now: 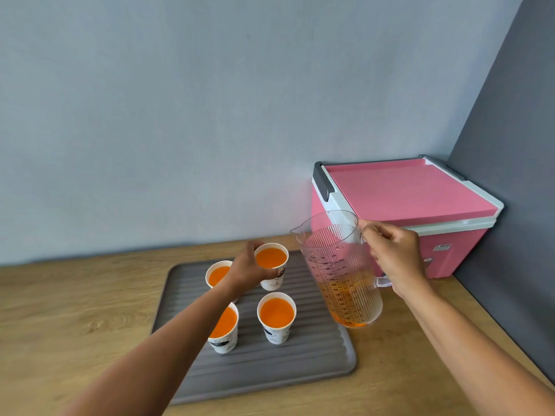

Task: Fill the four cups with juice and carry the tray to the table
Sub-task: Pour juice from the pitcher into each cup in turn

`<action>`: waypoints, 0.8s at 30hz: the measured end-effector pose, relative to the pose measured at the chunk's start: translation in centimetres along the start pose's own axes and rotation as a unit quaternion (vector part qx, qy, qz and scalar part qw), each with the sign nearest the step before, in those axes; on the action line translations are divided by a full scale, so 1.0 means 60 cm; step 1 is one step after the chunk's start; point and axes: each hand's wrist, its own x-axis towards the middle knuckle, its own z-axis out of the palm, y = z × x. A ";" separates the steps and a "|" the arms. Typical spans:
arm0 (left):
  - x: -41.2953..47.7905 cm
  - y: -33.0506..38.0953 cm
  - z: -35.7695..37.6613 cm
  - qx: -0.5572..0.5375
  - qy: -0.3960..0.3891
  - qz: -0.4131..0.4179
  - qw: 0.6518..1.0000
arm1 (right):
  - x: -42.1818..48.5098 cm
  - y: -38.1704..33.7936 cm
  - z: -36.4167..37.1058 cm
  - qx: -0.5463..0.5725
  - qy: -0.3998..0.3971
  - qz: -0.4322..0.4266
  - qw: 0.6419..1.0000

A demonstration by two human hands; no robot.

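A grey ribbed tray lies on the wooden counter. On it stand several white paper cups holding orange juice: far right cup, far left cup, near left cup and near right cup. My left hand grips the far right cup from its left side. My forearm partly hides the two left cups. My right hand holds the handle of a clear ribbed pitcher, upright just right of the tray, with juice in its lower part.
A pink cooler box with a closed lid stands at the back right corner, right behind the pitcher. A pale wall runs along the back and a dark grey wall along the right. Bare counter lies left of the tray.
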 end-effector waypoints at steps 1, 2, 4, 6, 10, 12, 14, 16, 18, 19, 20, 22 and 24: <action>0.003 -0.004 0.005 0.003 -0.003 -0.006 1.000 | -0.003 0.001 0.000 0.004 -0.001 0.002 1.000; 0.004 -0.008 0.010 0.005 -0.007 -0.012 1.000 | -0.005 0.004 0.001 0.007 -0.001 0.005 1.000; 0.007 -0.015 0.019 0.005 -0.014 -0.025 1.000 | -0.008 0.010 0.002 0.008 -0.002 0.007 1.000; 0.010 -0.020 0.029 0.012 -0.017 -0.031 0.999 | -0.010 0.016 0.003 0.010 -0.003 0.013 1.000; 0.015 -0.026 0.043 0.019 -0.010 -0.038 0.999 | -0.014 0.024 0.006 0.016 0.009 0.013 1.000; 0.018 -0.030 0.046 0.017 -0.008 -0.046 0.999 | -0.016 0.025 0.007 0.017 0.008 0.009 1.000; 0.021 -0.034 0.047 0.018 -0.012 -0.055 0.998 | -0.018 0.027 0.008 0.018 0.010 0.004 1.000; 0.022 -0.038 0.048 0.018 -0.018 -0.064 0.998 | -0.019 0.031 0.007 0.023 0.020 0.003 1.000; 0.021 -0.040 0.049 0.015 -0.021 -0.071 0.997 | -0.020 0.034 0.006 0.028 0.029 0.009 0.999; 0.021 -0.041 0.048 0.013 -0.021 -0.075 0.997 | -0.021 0.036 0.006 0.031 0.032 0.012 0.999; 0.020 -0.042 0.047 0.009 -0.021 -0.079 0.997 | -0.021 0.038 0.005 0.032 0.035 0.013 0.999; 0.019 -0.042 0.045 0.003 -0.025 -0.085 0.996 | -0.024 0.039 0.004 0.030 0.038 0.012 0.999; 0.018 -0.040 0.042 0.002 -0.031 -0.086 0.996 | -0.027 0.038 0.004 0.033 0.041 0.013 0.999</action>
